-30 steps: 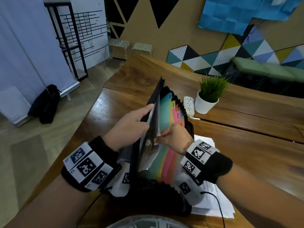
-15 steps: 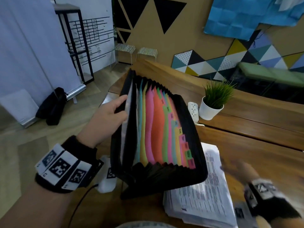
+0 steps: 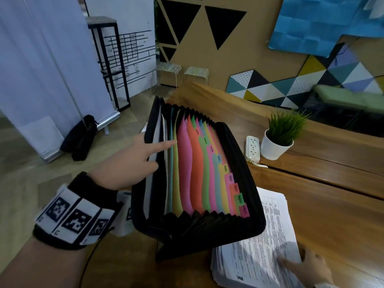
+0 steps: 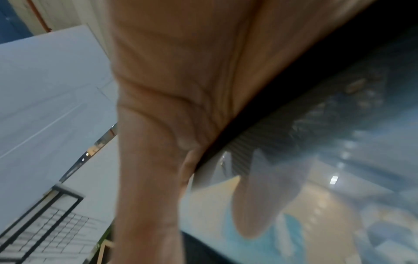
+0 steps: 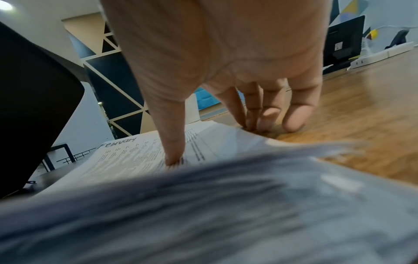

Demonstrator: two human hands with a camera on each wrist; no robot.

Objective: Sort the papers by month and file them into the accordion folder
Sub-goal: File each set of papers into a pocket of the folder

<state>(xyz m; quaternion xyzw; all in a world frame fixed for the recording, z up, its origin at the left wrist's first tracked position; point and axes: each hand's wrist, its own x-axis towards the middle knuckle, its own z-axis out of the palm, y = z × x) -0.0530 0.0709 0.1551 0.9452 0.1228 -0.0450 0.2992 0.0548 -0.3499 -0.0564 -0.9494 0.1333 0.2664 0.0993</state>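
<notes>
A black accordion folder (image 3: 247,169) stands fanned open on the wooden table (image 3: 332,215), showing coloured dividers with month tabs from APR to NOV. My left hand (image 3: 160,152) holds its front cover, fingers reaching inside over the first pockets; the left wrist view shows the cover's black edge (image 4: 294,85) against my palm. A white sheet sits in a front pocket. To the right, partly under the folder, lies a stack of printed papers (image 3: 259,252). My right hand (image 3: 301,265) rests on it. Its thumb (image 5: 174,157) presses the top sheet (image 5: 135,151), headed "February", while the fingertips (image 5: 291,123) touch the table at its edge.
A potted green plant (image 3: 278,140) in a white pot and a white power strip (image 3: 253,148) stand just behind the folder on the right. A raised wooden ledge (image 3: 332,163) runs across the back. A black bag (image 3: 83,138) lies on the floor at left.
My right hand left the folder's pockets and dropped down right onto the paper stack. The folder has fanned wider open, with my left hand still at its front cover.
</notes>
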